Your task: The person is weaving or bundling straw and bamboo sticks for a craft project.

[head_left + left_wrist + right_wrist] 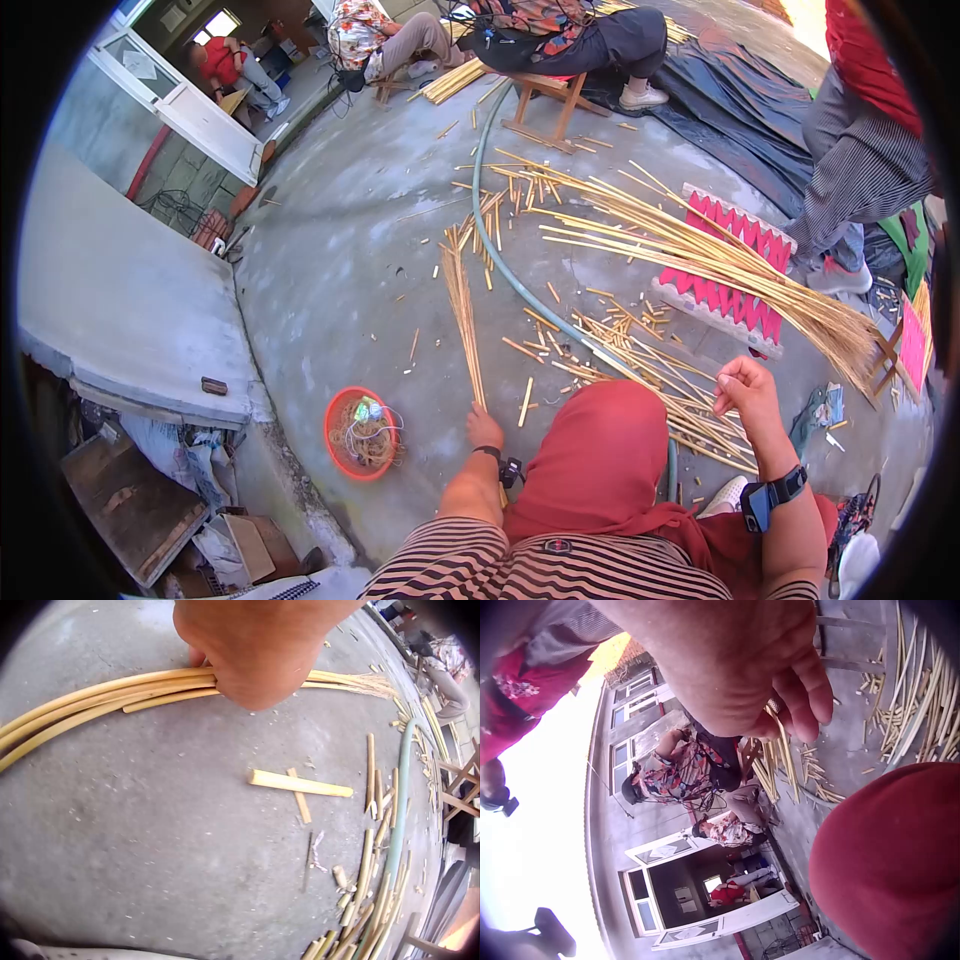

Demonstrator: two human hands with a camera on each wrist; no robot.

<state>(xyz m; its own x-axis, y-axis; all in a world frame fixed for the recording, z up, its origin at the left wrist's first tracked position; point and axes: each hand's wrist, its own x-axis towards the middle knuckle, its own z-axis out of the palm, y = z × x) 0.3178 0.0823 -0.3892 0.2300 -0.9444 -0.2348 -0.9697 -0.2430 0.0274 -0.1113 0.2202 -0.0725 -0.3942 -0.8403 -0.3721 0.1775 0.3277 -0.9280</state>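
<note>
My left hand (485,428) grips a few long tan stalks with brushy tips (460,305), low over the concrete floor. In the left wrist view, the stalks (90,696) run out on both sides of the left hand (244,652), their brushy ends at the far right. My right hand (745,388) is raised beside my right knee, its fingers loosely bent. The right wrist view shows that hand (742,667) from close up, with a ring on a finger and no object in its grasp.
A red basin (329,445) with tangled string stands left. A green hose (497,250) curves past scattered cut stalk pieces (625,330). At right, a larger stalk bundle (700,262) lies across a pink-webbed rack (705,305). Several people sit or stand around, one in striped trousers (850,190).
</note>
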